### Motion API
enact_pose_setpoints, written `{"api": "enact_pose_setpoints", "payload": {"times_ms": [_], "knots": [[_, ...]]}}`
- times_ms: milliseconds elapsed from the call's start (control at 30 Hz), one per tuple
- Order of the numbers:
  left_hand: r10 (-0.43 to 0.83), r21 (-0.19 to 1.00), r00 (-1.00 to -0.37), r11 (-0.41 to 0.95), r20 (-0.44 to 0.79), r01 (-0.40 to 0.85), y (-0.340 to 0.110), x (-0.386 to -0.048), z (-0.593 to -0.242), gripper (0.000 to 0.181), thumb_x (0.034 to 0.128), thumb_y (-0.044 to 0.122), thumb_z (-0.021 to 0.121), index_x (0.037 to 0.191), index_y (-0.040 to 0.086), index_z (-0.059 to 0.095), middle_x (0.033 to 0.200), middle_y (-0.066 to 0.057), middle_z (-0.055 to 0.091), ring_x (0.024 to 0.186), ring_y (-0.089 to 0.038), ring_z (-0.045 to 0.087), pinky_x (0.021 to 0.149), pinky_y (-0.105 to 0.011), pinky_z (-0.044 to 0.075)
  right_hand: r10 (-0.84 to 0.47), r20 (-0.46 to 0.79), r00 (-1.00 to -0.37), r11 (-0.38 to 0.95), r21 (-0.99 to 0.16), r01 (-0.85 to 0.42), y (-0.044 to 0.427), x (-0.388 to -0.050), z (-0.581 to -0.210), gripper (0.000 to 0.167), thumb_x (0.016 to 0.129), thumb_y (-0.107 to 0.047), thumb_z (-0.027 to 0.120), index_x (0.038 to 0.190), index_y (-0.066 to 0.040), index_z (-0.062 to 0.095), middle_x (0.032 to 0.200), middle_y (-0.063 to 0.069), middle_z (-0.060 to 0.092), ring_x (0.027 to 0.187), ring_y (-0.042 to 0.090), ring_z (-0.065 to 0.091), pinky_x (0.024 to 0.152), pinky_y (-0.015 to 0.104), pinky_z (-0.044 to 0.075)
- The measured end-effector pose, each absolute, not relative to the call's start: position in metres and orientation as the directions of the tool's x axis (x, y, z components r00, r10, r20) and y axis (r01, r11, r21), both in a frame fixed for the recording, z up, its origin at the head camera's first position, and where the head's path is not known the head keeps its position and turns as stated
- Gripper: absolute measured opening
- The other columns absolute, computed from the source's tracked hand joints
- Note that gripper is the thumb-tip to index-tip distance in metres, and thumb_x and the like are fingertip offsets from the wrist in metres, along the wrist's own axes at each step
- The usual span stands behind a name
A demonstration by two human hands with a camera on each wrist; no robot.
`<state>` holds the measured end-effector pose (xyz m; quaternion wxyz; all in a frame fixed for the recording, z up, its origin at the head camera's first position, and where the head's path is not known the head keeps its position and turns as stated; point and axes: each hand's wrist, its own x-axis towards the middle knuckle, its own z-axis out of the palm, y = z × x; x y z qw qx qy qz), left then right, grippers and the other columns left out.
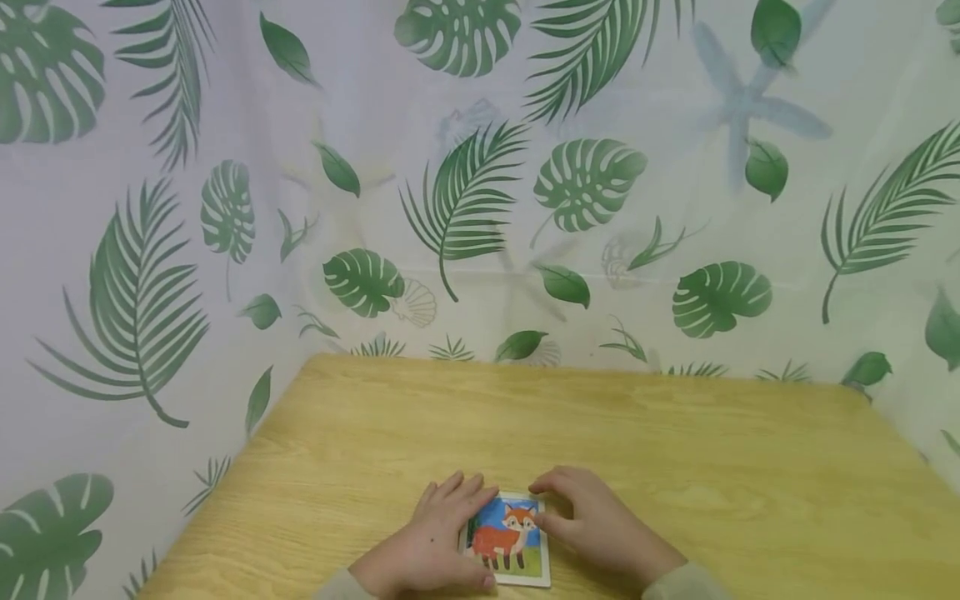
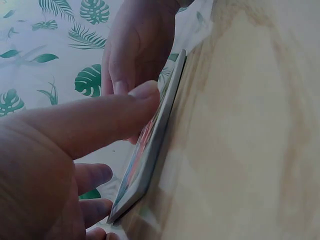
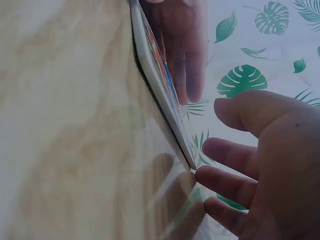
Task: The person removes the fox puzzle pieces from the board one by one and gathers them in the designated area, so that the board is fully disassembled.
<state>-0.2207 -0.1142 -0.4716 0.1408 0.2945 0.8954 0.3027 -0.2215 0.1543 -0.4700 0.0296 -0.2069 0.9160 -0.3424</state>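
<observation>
A small square fox picture board [image 1: 510,542] with a white rim lies flat on the table, showing an orange fox against blue and green. My left hand [image 1: 438,542] rests along its left side, fingers extended towards the far corner and thumb over the near edge. In the left wrist view, that thumb [image 2: 110,112] stretches straight across the board's edge [image 2: 155,150]. At the right side is my right hand [image 1: 592,521], its fingers loosely bent near the far right corner. The right wrist view shows its thumb [image 3: 245,110] apart from the board, with fingertips on the tabletop beside the corner.
The light wood table [image 1: 675,442] reaches back to a white curtain [image 1: 495,217] printed with green leaves, which also runs along the left side. Pale sleeves [image 1: 686,583] cover both wrists.
</observation>
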Motion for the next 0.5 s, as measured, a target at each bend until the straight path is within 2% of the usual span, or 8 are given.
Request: {"api": "enact_pose_setpoints", "payload": {"times_ms": [233, 500], "knots": [[0.62, 0.626, -0.779, 0.644, -0.092, 0.44, -0.109, -0.222, -0.475, 0.105, 0.0698, 0.056, 0.086, 0.158, 0.026, 0.038, 0.165, -0.006, 0.027, 0.152, -0.039, 0.01, 0.116, -0.068, 0.002, -0.391, 0.123, -0.912, 0.666, -0.647, -0.372, 0.158, -0.218, -0.477, 0.024, 0.092, -0.032, 0.073, 0.115, -0.024, 0.071, 0.126, -0.005, 0.062, 0.127, 0.03, 0.05, 0.109, 0.062, 0.034], [0.625, 0.564, -0.773, 0.679, -0.109, 0.47, -0.112, -0.221, -0.472, 0.104, 0.0696, 0.055, 0.086, 0.158, 0.027, 0.038, 0.165, -0.005, 0.027, 0.153, -0.037, 0.01, 0.117, -0.067, 0.003, -0.405, 0.131, -0.905, 0.687, -0.609, -0.396, 0.155, -0.214, -0.479, 0.028, 0.094, -0.039, 0.071, 0.117, -0.023, 0.072, 0.127, -0.005, 0.061, 0.127, 0.028, 0.051, 0.108, 0.06, 0.036]]}}
